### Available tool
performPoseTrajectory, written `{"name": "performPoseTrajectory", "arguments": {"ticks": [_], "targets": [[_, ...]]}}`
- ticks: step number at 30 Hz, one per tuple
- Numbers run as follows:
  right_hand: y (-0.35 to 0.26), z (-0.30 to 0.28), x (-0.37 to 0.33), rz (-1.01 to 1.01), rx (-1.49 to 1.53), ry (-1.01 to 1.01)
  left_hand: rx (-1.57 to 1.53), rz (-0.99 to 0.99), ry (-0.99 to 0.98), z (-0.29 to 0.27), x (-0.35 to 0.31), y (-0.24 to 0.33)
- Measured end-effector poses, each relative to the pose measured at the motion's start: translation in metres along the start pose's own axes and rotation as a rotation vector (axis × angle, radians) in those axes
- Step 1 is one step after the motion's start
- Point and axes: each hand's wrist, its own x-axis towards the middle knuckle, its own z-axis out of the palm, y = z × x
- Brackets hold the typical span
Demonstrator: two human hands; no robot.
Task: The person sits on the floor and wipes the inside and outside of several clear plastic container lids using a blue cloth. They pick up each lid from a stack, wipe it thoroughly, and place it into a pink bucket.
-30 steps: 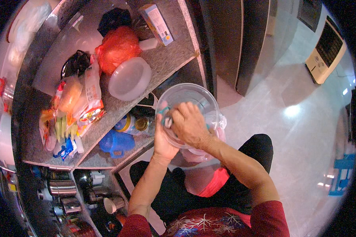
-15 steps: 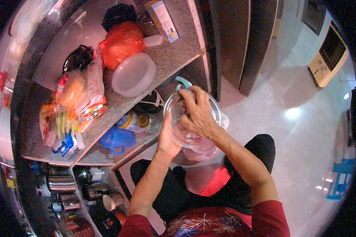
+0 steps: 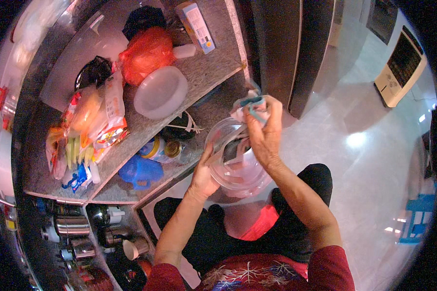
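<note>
My left hand (image 3: 205,178) grips the left side of a clear round plastic container (image 3: 243,177), which is tilted above my lap. Something pale and a dark square patch show inside it, but I cannot make out what they are. Over the container's far right rim, my right hand (image 3: 267,133) pinches a crumpled white, pink and teal bundle (image 3: 250,104). The bundle is blurred, and whether it is cloth or plastic is unclear. To the left, a translucent white bowl (image 3: 161,92) lies at the shelf edge.
On the upper shelf are a red plastic bag (image 3: 148,56), a small box (image 3: 195,26) and several food packets (image 3: 99,114). Below sit a blue plastic jug (image 3: 141,170) and a lidded jar (image 3: 172,149). Steel pots (image 3: 75,225) fill the lower left. A beige appliance (image 3: 398,72) stands on the floor.
My right hand has come up out of the container, away from me and to the right, and now holds the crumpled bundle. The left hand keeps its hold on the container.
</note>
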Motion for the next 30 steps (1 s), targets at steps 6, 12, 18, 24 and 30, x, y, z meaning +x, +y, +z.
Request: {"name": "performPoseTrajectory", "arguments": {"ticks": [6,12,18,24,30], "targets": [[-0.004,0.003,-0.029,-0.411,-0.405,-0.589,0.008,0.218,0.08,0.018,-0.001,0.005],[-0.028,-0.019,-0.037,-0.486,-0.105,-0.974,0.015,0.173,0.157,0.005,-0.009,0.026],[-0.012,-0.022,-0.04,-0.313,0.168,-1.268,0.152,0.115,0.079,0.007,-0.013,0.031],[-0.028,-0.015,-0.019,-0.005,-0.094,-0.592,0.057,0.075,-0.063,0.009,-0.014,0.022],[-0.028,0.01,-0.05,-0.531,-0.136,-0.705,-0.056,0.129,0.071,0.02,-0.011,0.014]]}}
